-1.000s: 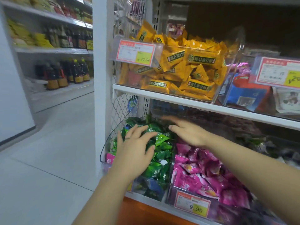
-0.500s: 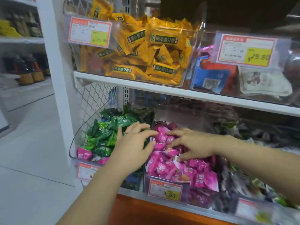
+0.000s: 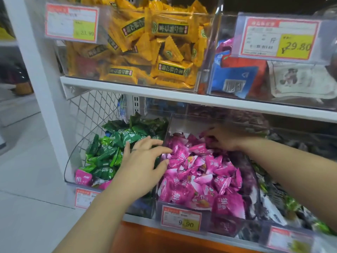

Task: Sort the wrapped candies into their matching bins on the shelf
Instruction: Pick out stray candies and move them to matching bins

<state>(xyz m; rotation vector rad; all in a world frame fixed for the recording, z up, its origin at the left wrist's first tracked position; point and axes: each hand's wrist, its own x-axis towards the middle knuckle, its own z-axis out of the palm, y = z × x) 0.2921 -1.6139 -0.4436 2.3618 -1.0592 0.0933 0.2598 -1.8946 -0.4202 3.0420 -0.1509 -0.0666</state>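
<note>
1. I judge that I am mid-sort, searching the lower bins for strays. My right hand (image 3: 226, 139) is deep at the back of the pink bin (image 3: 184, 121), its fingers (image 3: 209, 138) curled down into the pink candies (image 3: 200, 170). I cannot tell whether they pinch one.
2. My left hand (image 3: 144, 167) hovers over the clear wall between the green bin (image 3: 73, 161) and the pink bin. Its fingers are spread, nearly straight, and hold nothing.
3. The work left sits in the green bin: pink strays (image 3: 83, 177) lie at its front left corner, among the green candies (image 3: 116, 143).
4. The next move probably calls for my left hand to draw back to that corner, pinch one stray by its wrapper, lift it over the wall and drop it on the pink pile.
5. Counts:
   - Two hands.
   - Five bins: two above the shelf board (image 3: 164, 95), three below.
   - Five price tags (image 3: 181, 218), one on each bin.
   - Two pink strays that I can see.
   - No green candy shows in the pink bin.
   - The piles, the yellow candies (image 3: 164, 42) included, are too many to count.
   - The rightmost lower bin is too blurred to sort by eye.
</note>
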